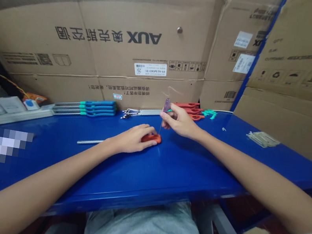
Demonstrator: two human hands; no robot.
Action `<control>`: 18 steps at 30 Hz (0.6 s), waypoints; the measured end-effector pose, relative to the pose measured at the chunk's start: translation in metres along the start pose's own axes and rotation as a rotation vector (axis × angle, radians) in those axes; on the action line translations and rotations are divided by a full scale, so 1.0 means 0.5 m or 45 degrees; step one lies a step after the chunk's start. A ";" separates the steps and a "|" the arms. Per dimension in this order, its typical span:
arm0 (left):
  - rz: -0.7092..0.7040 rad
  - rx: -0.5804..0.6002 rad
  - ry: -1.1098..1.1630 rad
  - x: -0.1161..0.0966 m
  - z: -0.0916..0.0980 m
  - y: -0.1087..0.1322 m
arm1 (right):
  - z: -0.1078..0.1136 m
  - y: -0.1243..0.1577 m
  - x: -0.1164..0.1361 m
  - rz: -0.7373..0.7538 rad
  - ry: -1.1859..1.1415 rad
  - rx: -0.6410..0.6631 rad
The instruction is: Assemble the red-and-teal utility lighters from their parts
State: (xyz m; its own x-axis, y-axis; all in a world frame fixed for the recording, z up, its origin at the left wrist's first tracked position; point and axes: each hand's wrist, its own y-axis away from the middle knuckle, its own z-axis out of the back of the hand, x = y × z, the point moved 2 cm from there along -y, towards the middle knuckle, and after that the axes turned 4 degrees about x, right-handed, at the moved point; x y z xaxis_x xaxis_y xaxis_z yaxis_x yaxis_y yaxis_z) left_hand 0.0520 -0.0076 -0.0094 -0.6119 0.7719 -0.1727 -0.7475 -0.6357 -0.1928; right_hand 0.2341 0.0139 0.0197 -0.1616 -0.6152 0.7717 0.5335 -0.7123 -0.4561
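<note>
My left hand [134, 138] is closed around an orange-red plastic handle [157, 138] and presses it against the blue tabletop. A metal rod [88, 142] sticks out to the left from under my left wrist, in line with the handle; my hand hides where they meet. In my right hand [179, 120] is a screwdriver with a clear purple handle [166, 105], held upright between thumb and fingers. Its thin shaft [160, 127] points down, and the tip meets the right end of the orange-red handle.
Blue-handled rods [97, 108] are stacked at the back left beside a power strip [9, 116]. Metal rods with cord ends [135, 112], more orange-red handles [190, 108] and small green pieces [210, 113] lie at the back. Clear plastic strips [264, 139] lie right. Cardboard [132, 9] walls the desk.
</note>
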 end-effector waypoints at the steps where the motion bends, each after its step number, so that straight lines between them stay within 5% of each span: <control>1: 0.002 0.002 -0.002 0.000 0.000 0.000 | -0.001 0.001 -0.001 0.012 0.012 -0.004; 18: -0.012 -0.006 -0.005 0.002 -0.003 -0.001 | -0.003 0.004 -0.004 0.030 0.149 0.020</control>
State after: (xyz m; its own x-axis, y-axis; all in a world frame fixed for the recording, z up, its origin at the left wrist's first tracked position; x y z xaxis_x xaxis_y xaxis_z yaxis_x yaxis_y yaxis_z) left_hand 0.0520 -0.0068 -0.0108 -0.6057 0.7779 -0.1671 -0.7521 -0.6283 -0.1988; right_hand 0.2344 0.0129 0.0167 -0.2441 -0.6675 0.7035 0.5510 -0.6924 -0.4658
